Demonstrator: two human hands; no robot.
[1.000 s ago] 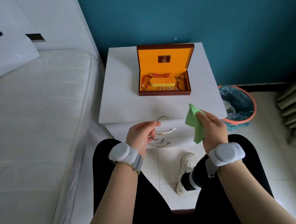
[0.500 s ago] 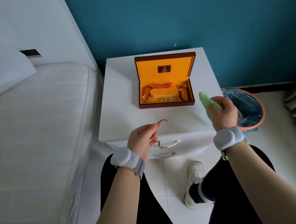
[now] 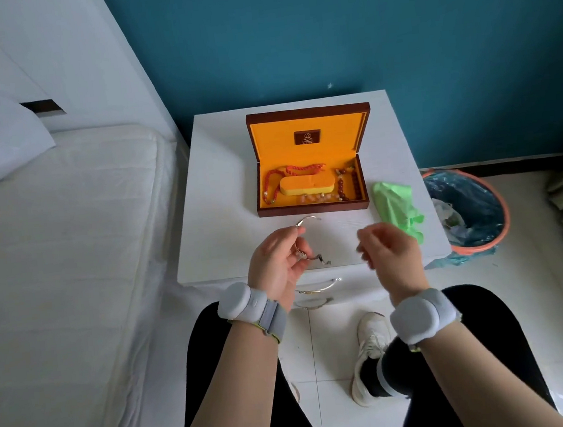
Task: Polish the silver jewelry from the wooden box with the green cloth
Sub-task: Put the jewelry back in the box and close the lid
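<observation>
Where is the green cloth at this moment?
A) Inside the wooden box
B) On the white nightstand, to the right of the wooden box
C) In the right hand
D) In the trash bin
B: the green cloth lies on the white nightstand just right of the open wooden box, and the right hand holds nothing.

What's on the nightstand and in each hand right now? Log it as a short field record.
left hand: holds the silver bangle above the nightstand's front edge
right hand: holds nothing, fingers loosely curled, blurred
green cloth: lies crumpled on the nightstand, just right of the box
wooden box: open, lid upright, orange lining
box contents: red cord, bead strings, an orange pad
bin: on the floor right of the nightstand
</observation>
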